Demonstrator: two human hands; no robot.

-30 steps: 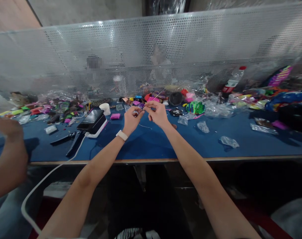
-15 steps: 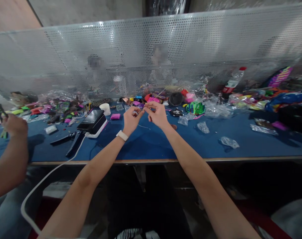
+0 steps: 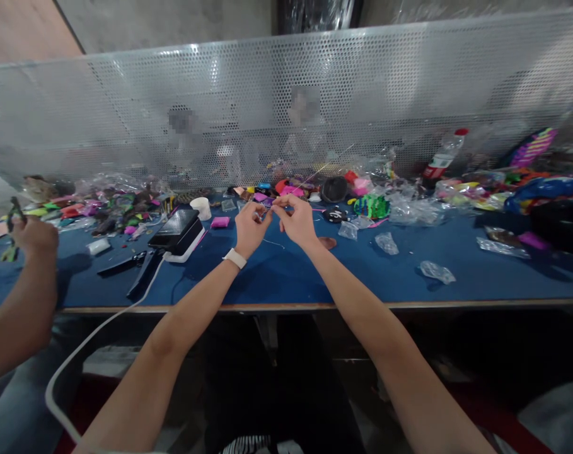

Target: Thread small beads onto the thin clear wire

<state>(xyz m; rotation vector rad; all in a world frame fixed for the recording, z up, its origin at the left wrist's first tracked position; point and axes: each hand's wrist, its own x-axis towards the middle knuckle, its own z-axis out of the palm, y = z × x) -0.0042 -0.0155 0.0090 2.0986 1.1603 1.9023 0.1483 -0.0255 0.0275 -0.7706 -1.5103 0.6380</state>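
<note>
Both hands meet fingertip to fingertip above the middle of the blue table [image 3: 277, 284]. My left hand [image 3: 251, 226], with a pale band on its wrist, is closed in a pinch on something too small to make out. My right hand [image 3: 295, 219] pinches beside it, closed on a thin wire [image 3: 320, 170]. That wire slants up and to the right from the fingers toward the perforated screen. Below the hands a thin pale strand [image 3: 274, 243] hangs or lies over the table; whether it belongs to the same wire is unclear.
Left of my hands lie a black device [image 3: 175, 232] with a white cable, a dark-handled tool [image 3: 121, 263] and a white tape roll [image 3: 201, 208]. Colourful soft pieces line the perforated screen [image 3: 248, 94]. A bottle [image 3: 444, 157] stands right. A co-worker's hand [image 3: 34, 236] holds pliers at far left.
The wire's visible end now reaches farther up and right. My hands stay nearly in place, fingertips still together. The co-worker's hand at far left has shifted slightly right.
</note>
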